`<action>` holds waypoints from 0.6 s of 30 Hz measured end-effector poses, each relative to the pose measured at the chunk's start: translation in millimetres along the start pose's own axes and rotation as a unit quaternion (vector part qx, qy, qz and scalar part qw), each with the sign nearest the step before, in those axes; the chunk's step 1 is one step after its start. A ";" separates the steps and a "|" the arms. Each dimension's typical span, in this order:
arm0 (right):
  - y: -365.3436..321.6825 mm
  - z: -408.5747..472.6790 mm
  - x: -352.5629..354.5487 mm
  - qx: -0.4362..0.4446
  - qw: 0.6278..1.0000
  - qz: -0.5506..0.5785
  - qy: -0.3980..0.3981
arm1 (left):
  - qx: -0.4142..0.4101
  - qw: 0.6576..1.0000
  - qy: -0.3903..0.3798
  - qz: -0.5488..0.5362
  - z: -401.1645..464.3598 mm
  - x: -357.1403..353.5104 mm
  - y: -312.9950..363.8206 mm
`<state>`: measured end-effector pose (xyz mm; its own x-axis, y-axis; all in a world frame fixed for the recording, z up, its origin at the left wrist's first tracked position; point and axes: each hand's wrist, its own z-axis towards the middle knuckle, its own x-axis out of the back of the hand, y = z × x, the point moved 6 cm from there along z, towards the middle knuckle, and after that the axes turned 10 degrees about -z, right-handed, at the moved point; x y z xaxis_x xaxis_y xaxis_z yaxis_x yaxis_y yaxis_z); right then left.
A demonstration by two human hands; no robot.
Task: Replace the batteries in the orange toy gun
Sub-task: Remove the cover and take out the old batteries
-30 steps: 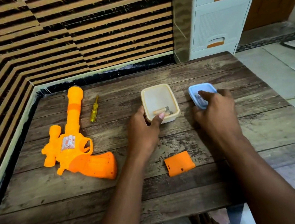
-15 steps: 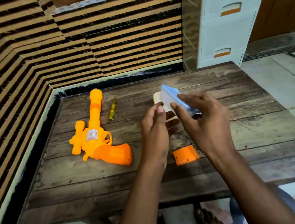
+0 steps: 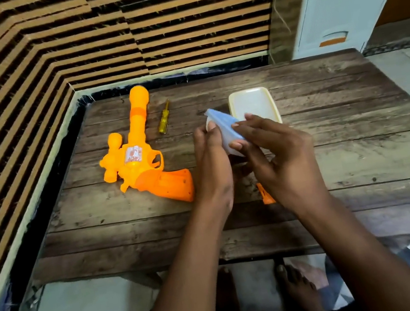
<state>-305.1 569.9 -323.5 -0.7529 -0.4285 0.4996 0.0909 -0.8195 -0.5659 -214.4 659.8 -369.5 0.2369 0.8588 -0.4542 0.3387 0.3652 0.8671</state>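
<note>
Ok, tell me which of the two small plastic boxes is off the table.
The blue box, tilted and gripped by the right hand, the left hand touching it; the cream box sits on the table.

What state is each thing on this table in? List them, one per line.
orange toy gun: lying on its side on the table, untouched.
battery cover: off the gun, on the table, mostly hidden by the right hand.
screwdriver: lying beside the gun, untouched.
cream container: lidless, on the table.
blue container: lifted, tilted, pinched by the right hand.
left hand: open, fingertips against the blue container.
</note>
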 end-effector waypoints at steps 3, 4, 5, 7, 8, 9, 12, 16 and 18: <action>2.0 2.6 -1.1 -0.003 1.000 -0.006 0.018 | -0.016 1.000 0.000 0.010 3.1 -4.2 -4.8; 4.1 2.2 -0.7 -0.012 1.000 0.000 0.019 | -0.017 1.000 -0.003 0.010 2.9 -5.8 -5.1; 7.2 2.3 -0.3 -0.028 0.999 0.013 0.017 | -0.017 1.000 -0.006 0.010 3.7 -7.4 -6.2; 15.1 1.8 -1.6 -0.079 0.996 0.049 0.005 | -0.019 1.000 -0.008 0.016 4.3 -10.2 -7.1; 18.5 1.3 -2.2 -0.103 0.993 0.060 0.003 | -0.024 0.999 -0.007 0.024 4.6 -11.3 -7.4; 21.2 0.6 -2.5 -0.117 0.991 0.063 0.003 | -0.032 0.999 -0.003 0.034 5.0 -11.3 -7.9; 22.7 -1.0 -1.2 -0.137 0.988 0.073 0.004 | -0.049 0.997 -0.002 0.058 3.4 -13.1 -8.1; 22.9 -0.6 3.4 -0.204 0.967 0.154 0.018 | -0.066 0.993 -0.012 0.096 0.7 -16.1 -6.3; 22.3 0.2 4.3 -0.222 0.956 0.189 0.022 | -0.078 0.990 -0.016 0.116 0.7 -16.8 -4.6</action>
<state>-306.2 549.7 -333.9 -0.7487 -0.6374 0.1820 0.0828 -0.3623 -0.9284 -219.3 643.4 -366.0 0.3206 0.9152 -0.2440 0.1285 0.2132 0.9685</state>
